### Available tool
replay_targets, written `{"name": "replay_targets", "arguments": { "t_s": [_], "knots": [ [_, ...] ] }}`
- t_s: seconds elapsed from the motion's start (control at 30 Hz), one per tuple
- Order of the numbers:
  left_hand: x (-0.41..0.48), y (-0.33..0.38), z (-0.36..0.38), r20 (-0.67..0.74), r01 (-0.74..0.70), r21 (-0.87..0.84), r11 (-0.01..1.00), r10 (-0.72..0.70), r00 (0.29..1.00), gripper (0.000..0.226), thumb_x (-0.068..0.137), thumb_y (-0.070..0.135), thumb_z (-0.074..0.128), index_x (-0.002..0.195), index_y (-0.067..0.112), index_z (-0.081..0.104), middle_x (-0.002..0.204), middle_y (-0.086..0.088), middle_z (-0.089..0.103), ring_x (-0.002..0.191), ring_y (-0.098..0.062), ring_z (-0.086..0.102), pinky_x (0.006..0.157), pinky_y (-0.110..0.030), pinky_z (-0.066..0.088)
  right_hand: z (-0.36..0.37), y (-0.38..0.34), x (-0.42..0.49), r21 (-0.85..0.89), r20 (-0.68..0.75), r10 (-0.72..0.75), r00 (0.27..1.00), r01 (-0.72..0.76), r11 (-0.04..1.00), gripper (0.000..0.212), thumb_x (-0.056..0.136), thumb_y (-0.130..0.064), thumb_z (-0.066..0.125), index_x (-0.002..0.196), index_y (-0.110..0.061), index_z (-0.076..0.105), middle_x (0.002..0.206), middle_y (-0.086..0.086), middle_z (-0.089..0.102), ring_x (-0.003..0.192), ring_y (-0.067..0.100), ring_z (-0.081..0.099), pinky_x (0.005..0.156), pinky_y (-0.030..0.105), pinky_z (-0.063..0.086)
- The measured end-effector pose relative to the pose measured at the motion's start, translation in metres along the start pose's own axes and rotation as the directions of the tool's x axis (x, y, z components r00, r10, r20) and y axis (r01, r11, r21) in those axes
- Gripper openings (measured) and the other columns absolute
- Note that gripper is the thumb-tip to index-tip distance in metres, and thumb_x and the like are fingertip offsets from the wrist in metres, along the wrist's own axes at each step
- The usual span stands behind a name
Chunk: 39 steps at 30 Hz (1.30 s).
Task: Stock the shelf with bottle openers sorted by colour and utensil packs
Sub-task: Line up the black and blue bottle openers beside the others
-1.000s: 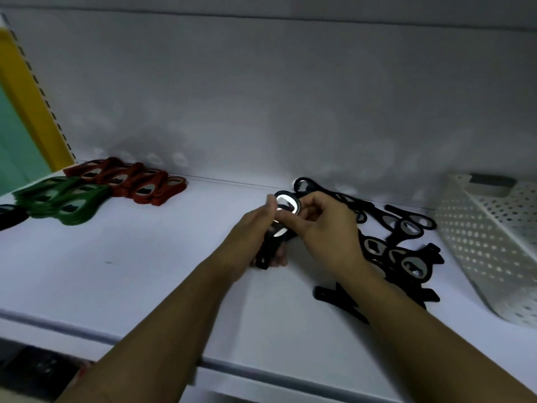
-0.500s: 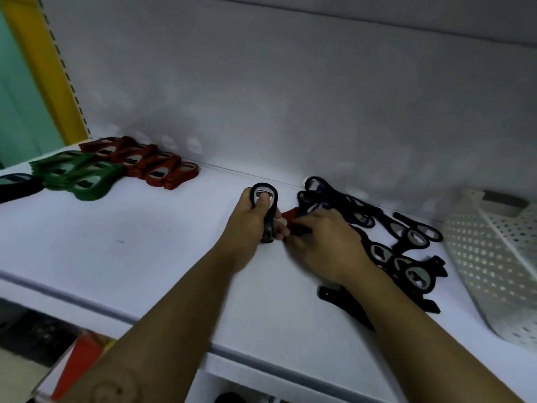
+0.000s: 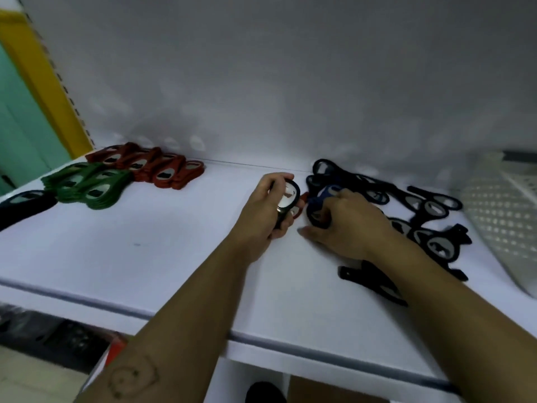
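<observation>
two hands work at the middle of the white shelf board (image 3: 145,257). the left hand (image 3: 268,209) has its grip curled round a black bottle opener with a shiny metal insert (image 3: 288,199), held tilted just above the board. the right hand (image 3: 347,228), just beside it, has its grip closed on a dark blue bottle opener (image 3: 321,200) at the left edge of a loose pile of black bottle openers (image 3: 430,237). a small red piece (image 3: 303,196) shows between the hands, too hidden to identify. at back left lie a row of red bottle openers (image 3: 158,168) and, touching it, a bunch of green bottle openers (image 3: 87,186). a white perforated plastic basket (image 3: 499,210) stands at the right.
</observation>
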<state>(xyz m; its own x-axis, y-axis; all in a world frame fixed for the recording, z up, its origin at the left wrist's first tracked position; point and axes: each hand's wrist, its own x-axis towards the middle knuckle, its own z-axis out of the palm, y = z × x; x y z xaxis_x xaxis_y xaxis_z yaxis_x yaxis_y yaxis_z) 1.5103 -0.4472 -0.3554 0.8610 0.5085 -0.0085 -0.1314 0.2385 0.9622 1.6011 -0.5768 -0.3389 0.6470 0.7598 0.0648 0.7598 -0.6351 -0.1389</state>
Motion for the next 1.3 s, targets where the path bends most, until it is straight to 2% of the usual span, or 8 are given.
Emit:
{"name": "replay_targets", "arguments": {
  "t_s": [0.07, 0.2, 0.53, 0.67, 0.83, 1.0, 1.1, 1.3],
  "knots": [
    [0.0, 0.0, 0.001, 0.032, 0.0, 0.031, 1.0, -0.001, 0.999, 0.03, 0.106, 0.039, 0.03, 0.11, 0.022, 0.054, 0.074, -0.007, 0.065, 0.043, -0.009, 0.042, 0.039, -0.017, 0.023, -0.003, -0.001, -0.002, -0.002, 0.016, 0.024, 1.0, -0.024, 1.0, 0.038, 0.086, -0.061, 0.056, 0.096, -0.024, 0.05, 0.124, 0.006, 0.05, 0.118, 0.026, 0.044, 0.087, 0.033, 0.039],
    [0.004, -0.001, 0.004, 0.103, -0.009, 0.137, 0.991, -0.005, 0.995, 0.031, 0.105, 0.039, 0.023, 0.104, 0.023, 0.05, 0.076, -0.011, 0.065, 0.046, -0.013, 0.038, 0.038, -0.017, 0.021, -0.002, -0.004, -0.002, 0.009, 0.035, 0.045, 0.998, -0.046, 0.999, 0.036, 0.091, -0.052, 0.052, 0.075, -0.027, 0.033, 0.105, 0.005, 0.051, 0.115, 0.028, 0.042, 0.082, 0.034, 0.036],
    [0.015, -0.004, -0.003, 0.176, 0.022, 0.048, 0.999, -0.031, 0.984, 0.027, 0.103, 0.026, 0.032, 0.114, 0.024, 0.057, 0.07, -0.004, 0.052, 0.049, -0.013, 0.029, 0.045, -0.026, 0.012, 0.0, 0.014, 0.011, 0.263, 0.083, 0.088, 0.993, -0.107, 0.959, 0.043, 0.082, -0.039, 0.072, 0.112, -0.019, 0.049, 0.109, -0.001, 0.055, 0.097, 0.018, 0.053, 0.078, 0.031, 0.045],
    [0.018, -0.006, -0.004, 0.163, 0.022, 0.036, 0.999, -0.028, 0.986, 0.028, 0.105, 0.028, 0.029, 0.108, 0.022, 0.056, 0.068, -0.005, 0.051, 0.045, -0.011, 0.03, 0.041, -0.02, 0.014, -0.001, 0.016, 0.009, 0.28, 0.077, 0.065, 0.995, -0.084, 0.956, 0.034, 0.084, -0.032, 0.069, 0.11, -0.021, 0.051, 0.106, -0.004, 0.058, 0.098, 0.017, 0.056, 0.075, 0.028, 0.043],
    [0.019, -0.008, -0.001, 0.156, -0.019, 0.112, 0.994, 0.002, 0.988, 0.032, 0.106, 0.033, 0.025, 0.108, 0.019, 0.054, 0.068, -0.006, 0.051, 0.045, -0.011, 0.031, 0.039, -0.017, 0.018, 0.005, 0.006, 0.009, 0.238, -0.043, 0.088, 0.995, -0.075, 0.968, 0.046, 0.08, -0.05, 0.071, 0.11, -0.018, 0.057, 0.104, -0.002, 0.061, 0.089, 0.016, 0.055, 0.071, 0.029, 0.042],
    [0.015, -0.011, 0.001, 0.115, -0.031, 0.151, 0.988, 0.014, 0.993, 0.032, 0.106, 0.033, 0.026, 0.109, 0.019, 0.055, 0.069, -0.007, 0.052, 0.046, -0.011, 0.031, 0.04, -0.018, 0.018, 0.011, 0.004, 0.013, 0.275, -0.06, 0.105, 0.993, -0.085, 0.958, 0.034, 0.087, -0.031, 0.067, 0.116, -0.018, 0.056, 0.115, 0.001, 0.062, 0.104, 0.022, 0.057, 0.076, 0.027, 0.039],
    [0.013, -0.009, 0.001, 0.08, -0.016, 0.126, 0.992, 0.006, 0.997, 0.034, 0.106, 0.035, 0.025, 0.111, 0.019, 0.055, 0.07, -0.007, 0.053, 0.047, -0.012, 0.031, 0.041, -0.019, 0.017, 0.008, 0.009, 0.017, 0.477, 0.058, 0.133, 0.989, -0.144, 0.867, 0.041, 0.077, -0.023, 0.076, 0.112, -0.02, 0.055, 0.11, -0.002, 0.06, 0.101, 0.019, 0.057, 0.081, 0.03, 0.046],
    [0.008, -0.006, 0.004, 0.02, -0.009, 0.106, 0.994, 0.007, 1.0, 0.038, 0.107, 0.037, 0.024, 0.109, 0.02, 0.057, 0.072, -0.009, 0.053, 0.047, -0.012, 0.033, 0.043, -0.021, 0.018, -0.013, 0.019, 0.006, 0.748, -0.029, 0.125, 0.992, -0.062, 0.661, 0.012, 0.085, -0.007, 0.071, 0.079, -0.017, 0.07, 0.074, -0.007, 0.068, 0.062, -0.002, 0.06, 0.063, 0.015, 0.045]
  ]
}}
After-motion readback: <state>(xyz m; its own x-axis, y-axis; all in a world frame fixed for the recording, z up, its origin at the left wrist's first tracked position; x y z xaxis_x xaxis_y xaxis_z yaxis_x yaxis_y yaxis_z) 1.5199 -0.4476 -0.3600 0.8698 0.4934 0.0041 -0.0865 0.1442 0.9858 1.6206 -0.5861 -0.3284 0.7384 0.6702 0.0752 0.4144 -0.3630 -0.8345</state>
